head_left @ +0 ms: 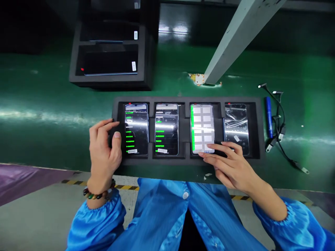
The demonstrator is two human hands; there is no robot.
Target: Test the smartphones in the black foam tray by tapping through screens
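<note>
A black foam tray (261,122) lies on the green conveyor belt with several phones in its slots. The two left phones (136,129) (166,129) show green text on black. The third phone (202,128) shows a white grid with a green bar down its left side. The fourth phone (236,128) is dark under shiny film. My left hand (103,153) grips the tray's left end, thumb on the foam beside the first phone. My right hand (230,164) lies open with its fingers stretched out, fingertips touching the third phone's bottom edge.
A second black foam tray (74,59) with dark phones sits further back on the belt. A blue pen (268,116) and a bundle of black cables (281,129) lie right of the near tray. A grey slanted post (235,35) stands behind.
</note>
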